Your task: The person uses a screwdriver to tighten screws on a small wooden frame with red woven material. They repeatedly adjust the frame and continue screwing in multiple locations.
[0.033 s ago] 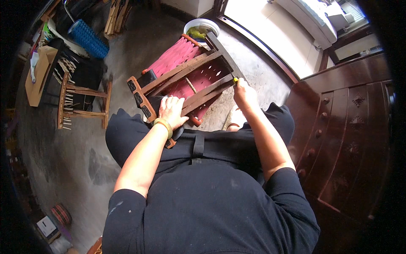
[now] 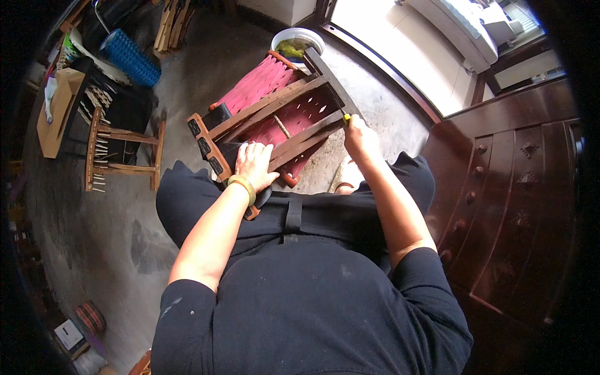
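Across my lap and between my knees lies a tipped-over wooden stool or low chair frame (image 2: 273, 134) with a pink woven strap seat (image 2: 255, 89). My left hand (image 2: 253, 164), a yellowish bangle at its wrist, lies with fingers stretched over the near wooden rail, pressing beside an orange-brown end piece (image 2: 209, 147) with black pads. My right hand (image 2: 360, 139) is closed round a small tool with a yellow part (image 2: 347, 117) showing above the fist. Its thin dark tip meets the dark crossbar (image 2: 334, 87); the tool's exact kind is unclear.
A white bucket (image 2: 315, 39) with yellow-green contents stands just beyond the frame. Leftward are another small wooden frame (image 2: 128, 169), a blue textured roller (image 2: 131, 57) and a cardboard piece (image 2: 60, 115). A dark carved wooden panel (image 2: 506, 187) rises at my right, beside a bright doorway.
My right hand and the yellow tool have shifted very slightly up and left along the crossbar. The left hand and the frame stay where they were.
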